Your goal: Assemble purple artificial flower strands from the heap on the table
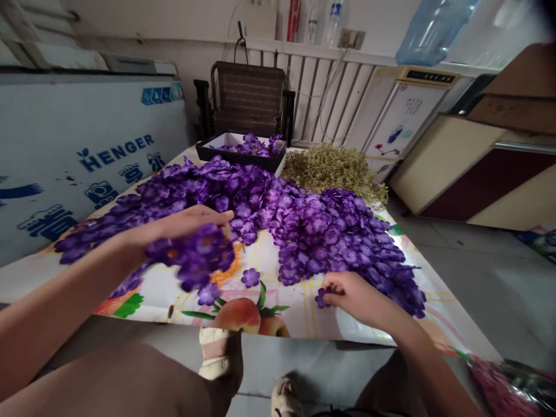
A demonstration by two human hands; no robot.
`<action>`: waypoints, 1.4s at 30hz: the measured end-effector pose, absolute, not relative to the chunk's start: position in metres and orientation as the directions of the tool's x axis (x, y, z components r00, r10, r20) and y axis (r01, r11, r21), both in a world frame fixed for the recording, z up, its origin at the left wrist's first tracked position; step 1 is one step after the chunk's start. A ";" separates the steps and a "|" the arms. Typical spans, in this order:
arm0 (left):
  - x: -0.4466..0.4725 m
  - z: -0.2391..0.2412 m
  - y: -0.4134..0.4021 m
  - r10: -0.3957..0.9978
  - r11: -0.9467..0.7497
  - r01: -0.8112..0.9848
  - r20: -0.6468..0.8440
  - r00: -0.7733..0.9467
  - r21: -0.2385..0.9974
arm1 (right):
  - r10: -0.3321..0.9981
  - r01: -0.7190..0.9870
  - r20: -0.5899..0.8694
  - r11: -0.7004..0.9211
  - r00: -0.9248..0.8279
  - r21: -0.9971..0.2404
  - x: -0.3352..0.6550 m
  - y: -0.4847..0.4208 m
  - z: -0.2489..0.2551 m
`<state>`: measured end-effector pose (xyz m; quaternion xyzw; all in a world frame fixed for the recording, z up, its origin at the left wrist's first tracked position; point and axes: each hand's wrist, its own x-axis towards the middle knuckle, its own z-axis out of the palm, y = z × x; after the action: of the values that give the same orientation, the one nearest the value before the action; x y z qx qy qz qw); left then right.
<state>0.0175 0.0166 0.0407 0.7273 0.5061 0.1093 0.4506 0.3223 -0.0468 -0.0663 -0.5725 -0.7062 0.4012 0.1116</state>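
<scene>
A white chest freezer (pixel 78 162) with blue lettering fills the left side of the room. Beside it stands a low counter (pixel 299 324) covered in a fruit-printed cloth. A heap of purple fabric flowers (pixel 304 226) spreads across most of that cloth, from the far left corner to the near right edge.

To the right, well apart from the counter, are a cream and maroon cabinet (pixel 478 174) and a water dispenser (pixel 408 110) topped by a blue bottle (pixel 434 29). A dark chair (pixel 247 98) stands at the far end in front of a white radiator.

A pile of dry greenish stems (pixel 334 171) lies at the far right of the counter and touches the heap. Just left of it, a black tray (pixel 238 155) holds more purple flowers.

The person's left hand (pixel 191 223) hangs above the near left part of the counter. Its fingers are curled over a blurred bunch of flowers (pixel 195 258), which it grips from above. The right hand (pixel 356 295) rests at the near edge of the heap, with thumb and fingers pinched on a single flower (pixel 321 298). One loose flower (pixel 251 277) lies flat on the cloth between the two hands and touches neither.
</scene>
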 end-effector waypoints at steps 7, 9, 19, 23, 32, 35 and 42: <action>-0.033 0.016 0.005 0.790 -0.074 0.803 -0.456 0.409 0.592 | 0.870 0.477 -0.258 -0.030 -0.420 -0.878 0.315 -0.044 -0.049; -0.042 0.011 0.004 0.813 -0.069 0.829 -0.451 0.369 0.555 | 0.871 0.423 -0.252 -0.056 -0.422 -0.904 0.311 -0.044 -0.046; -0.085 0.001 0.025 0.958 -0.044 0.928 -0.248 0.144 0.371 | 0.863 0.418 -0.284 -0.095 -0.418 -0.904 0.304 -0.037 -0.054; -0.074 -0.028 0.023 0.972 -0.105 0.942 -0.166 0.165 0.320 | 0.867 0.428 -0.274 -0.079 -0.417 -0.900 0.300 -0.037 -0.052; -0.072 -0.051 0.014 0.987 -0.134 0.972 -0.067 0.149 0.194 | 0.856 0.425 -0.245 -0.033 -0.455 -0.905 0.297 -0.042 -0.046; -0.076 -0.046 0.017 0.994 -0.095 0.980 -0.036 0.103 0.175 | 0.871 0.432 -0.225 -0.016 -0.437 -0.902 0.298 -0.041 -0.046; -0.083 -0.020 0.033 0.997 0.057 0.987 0.050 -0.066 0.150 | 0.891 0.410 -0.195 -0.011 -0.411 -0.912 0.297 -0.038 -0.048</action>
<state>-0.0829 0.0331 -0.0198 0.6827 0.7264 0.0719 0.0331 0.2972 -0.0376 -0.0480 -0.4902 -0.6635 0.5149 0.2332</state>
